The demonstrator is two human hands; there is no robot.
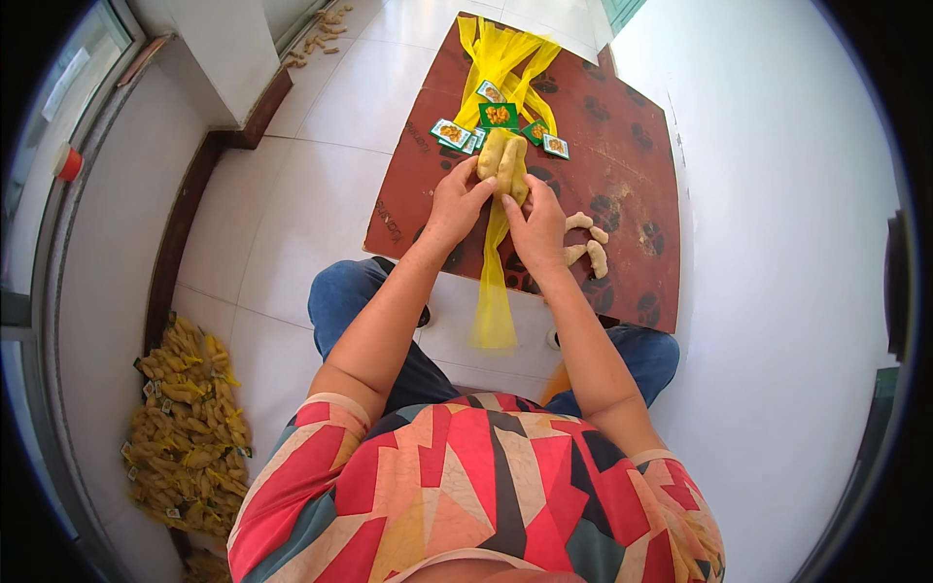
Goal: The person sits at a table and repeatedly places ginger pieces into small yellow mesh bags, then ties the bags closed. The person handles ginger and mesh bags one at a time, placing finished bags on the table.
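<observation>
My left hand (461, 197) and my right hand (536, 222) hold a yellow mesh bag of turmeric- or ginger-like roots (503, 166) between them, one at each side, over the dark red board. The bag's loose mesh tail (493, 291) hangs down past the board's near edge. Just beyond the roots lies a green card with a food picture (498, 114). More printed cards (450, 133) and flat, unfilled yellow mesh bags (503, 55) lie at the far end of the board. Several loose pale roots (597, 259) rest on the board to the right of my right hand.
The dark red board (634, 218) stands before me, a white wall (758, 255) close along its right. A large heap of filled mesh bags (193, 430) lies on the tiled floor at lower left. Loose roots (321, 36) lie on the floor at the far left.
</observation>
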